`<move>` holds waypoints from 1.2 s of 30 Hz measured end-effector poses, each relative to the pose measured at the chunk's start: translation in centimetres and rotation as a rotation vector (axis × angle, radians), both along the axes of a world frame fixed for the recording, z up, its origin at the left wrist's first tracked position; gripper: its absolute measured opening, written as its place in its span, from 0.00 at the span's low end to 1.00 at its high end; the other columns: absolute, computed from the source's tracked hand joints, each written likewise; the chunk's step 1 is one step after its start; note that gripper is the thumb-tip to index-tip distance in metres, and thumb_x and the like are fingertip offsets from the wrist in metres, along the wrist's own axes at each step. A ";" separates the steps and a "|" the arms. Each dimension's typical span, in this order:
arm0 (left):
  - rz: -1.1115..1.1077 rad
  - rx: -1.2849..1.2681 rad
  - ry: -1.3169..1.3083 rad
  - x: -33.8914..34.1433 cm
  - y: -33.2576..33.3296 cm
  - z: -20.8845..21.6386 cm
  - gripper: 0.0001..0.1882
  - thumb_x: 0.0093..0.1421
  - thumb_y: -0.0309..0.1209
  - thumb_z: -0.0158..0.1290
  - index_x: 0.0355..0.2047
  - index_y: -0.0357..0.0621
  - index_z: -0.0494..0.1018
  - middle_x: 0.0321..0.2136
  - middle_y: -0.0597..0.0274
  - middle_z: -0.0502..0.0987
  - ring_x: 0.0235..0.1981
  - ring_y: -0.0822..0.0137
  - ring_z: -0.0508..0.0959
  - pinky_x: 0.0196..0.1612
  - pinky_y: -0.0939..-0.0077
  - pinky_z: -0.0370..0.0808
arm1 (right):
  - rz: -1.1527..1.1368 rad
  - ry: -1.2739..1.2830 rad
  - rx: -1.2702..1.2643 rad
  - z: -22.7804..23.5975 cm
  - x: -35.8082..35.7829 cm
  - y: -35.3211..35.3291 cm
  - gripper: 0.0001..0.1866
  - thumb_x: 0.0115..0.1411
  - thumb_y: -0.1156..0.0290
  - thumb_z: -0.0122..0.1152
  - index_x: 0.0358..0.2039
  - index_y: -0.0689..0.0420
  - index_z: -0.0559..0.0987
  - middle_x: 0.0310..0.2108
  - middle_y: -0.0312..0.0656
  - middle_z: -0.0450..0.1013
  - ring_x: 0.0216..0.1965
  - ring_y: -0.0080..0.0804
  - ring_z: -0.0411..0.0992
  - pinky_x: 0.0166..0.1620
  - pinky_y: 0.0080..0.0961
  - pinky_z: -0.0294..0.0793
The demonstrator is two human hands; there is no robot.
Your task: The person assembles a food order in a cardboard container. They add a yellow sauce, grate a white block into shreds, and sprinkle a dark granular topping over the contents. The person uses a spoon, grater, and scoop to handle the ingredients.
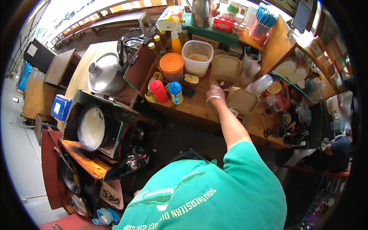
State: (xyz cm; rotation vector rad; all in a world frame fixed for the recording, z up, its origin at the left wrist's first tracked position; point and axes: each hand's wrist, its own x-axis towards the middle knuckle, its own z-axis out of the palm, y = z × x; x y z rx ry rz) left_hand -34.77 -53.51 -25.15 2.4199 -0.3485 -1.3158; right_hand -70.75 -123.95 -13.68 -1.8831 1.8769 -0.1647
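My right hand (pixel 215 93), in a thin see-through plastic glove, reaches to the near edge of an open brown cardboard takeaway box (pixel 227 67). Its fingers look curled together; whatever is in them, if anything, is hidden. Small dark reddish bits lie in the box beside the fingertips. A second open cardboard box (pixel 242 100) stands right of my wrist, with crumpled foil (pixel 234 111) by it. Only a sliver of my left hand (pixel 137 193) shows beside my green shirt, its fingers hidden. Left of the box is a small tub with a pale yellow block (pixel 191 79).
On the counter stand a red squeeze bottle (pixel 158 91), a blue-topped bottle (pixel 176 92), an orange-lidded tub (pixel 171 65) and a white tub (pixel 197 57). Scissors (pixel 265 125) lie right. Leftward are a pan of white food (pixel 91 128) and a lidded pot (pixel 107 74).
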 end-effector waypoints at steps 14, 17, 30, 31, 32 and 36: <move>0.011 0.075 0.162 2.3 -2.0 -0.8 0.10 0.62 0.32 0.64 0.38 0.37 0.82 0.30 0.54 0.83 0.30 0.58 0.84 0.35 0.63 0.80 | 0.173 0.039 0.001 1.3 0.3 7.7 0.15 0.62 0.63 0.59 0.42 0.58 0.87 0.47 0.56 0.82 0.51 0.56 0.80 0.57 0.47 0.79; 0.020 0.077 0.183 2.6 -2.0 -1.0 0.10 0.62 0.31 0.64 0.39 0.36 0.82 0.31 0.54 0.83 0.31 0.59 0.84 0.36 0.63 0.80 | 0.200 0.043 0.000 1.9 -0.1 9.2 0.15 0.61 0.61 0.61 0.40 0.58 0.86 0.44 0.55 0.82 0.50 0.56 0.80 0.55 0.49 0.79; 0.129 0.073 0.270 2.2 -0.6 -1.0 0.12 0.62 0.30 0.64 0.43 0.34 0.82 0.35 0.54 0.85 0.34 0.61 0.85 0.39 0.65 0.81 | -0.345 -1.155 0.245 6.9 -6.9 -6.1 0.11 0.64 0.66 0.66 0.42 0.60 0.83 0.30 0.42 0.80 0.24 0.29 0.76 0.25 0.27 0.77; 0.145 0.068 0.279 2.0 -0.1 -0.8 0.12 0.62 0.29 0.64 0.43 0.33 0.82 0.35 0.54 0.85 0.34 0.61 0.85 0.39 0.65 0.81 | -0.479 -1.244 0.257 5.3 -7.0 -9.3 0.12 0.66 0.65 0.65 0.42 0.61 0.83 0.30 0.44 0.80 0.25 0.30 0.76 0.26 0.27 0.78; 0.163 0.066 0.288 1.6 0.3 -0.7 0.12 0.62 0.29 0.64 0.43 0.33 0.83 0.35 0.54 0.85 0.34 0.61 0.85 0.39 0.66 0.81 | -0.459 -1.311 0.186 3.6 -7.2 -12.2 0.17 0.68 0.60 0.64 0.48 0.61 0.81 0.34 0.48 0.80 0.29 0.36 0.79 0.31 0.32 0.82; 0.274 0.000 0.346 -0.1 1.8 0.3 0.13 0.63 0.29 0.64 0.44 0.32 0.83 0.37 0.54 0.86 0.35 0.62 0.86 0.40 0.66 0.82 | -0.701 -1.326 0.347 -4.0 -6.6 -21.5 0.25 0.69 0.55 0.62 0.60 0.57 0.75 0.50 0.51 0.79 0.41 0.52 0.81 0.43 0.51 0.84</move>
